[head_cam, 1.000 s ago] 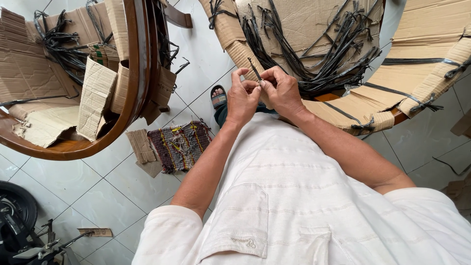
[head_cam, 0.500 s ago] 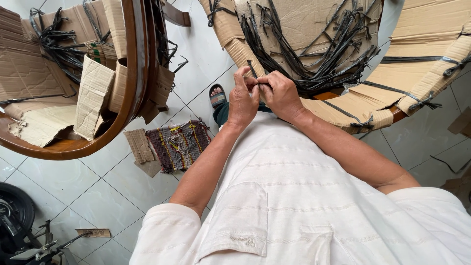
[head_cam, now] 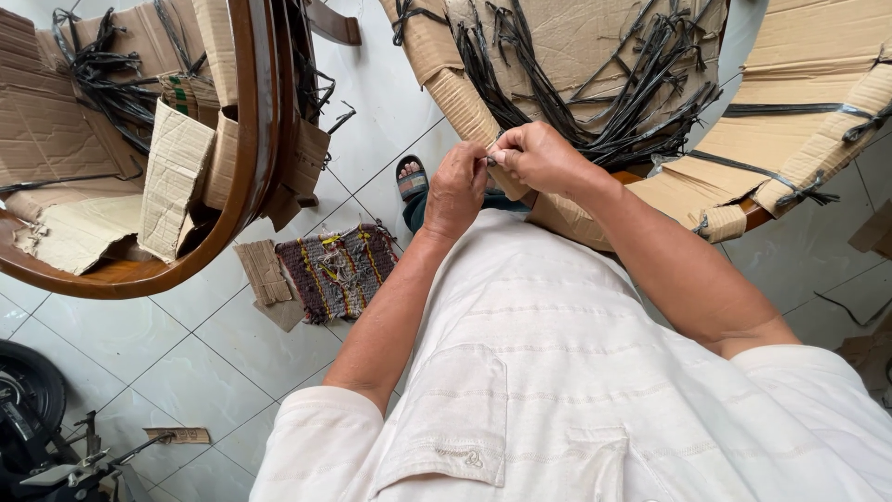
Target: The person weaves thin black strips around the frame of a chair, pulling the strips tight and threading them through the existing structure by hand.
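Cardboard wrapping on the round wooden frame is pinched at its near edge by both hands, left hand and right hand closed together. Risk: black straps beside that edge may snag or tear it.

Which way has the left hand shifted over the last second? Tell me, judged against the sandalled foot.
Yes, slightly. The left hand has slid down and outward, off the right hand, nearer the sandalled foot, which stays put on the tiled floor.
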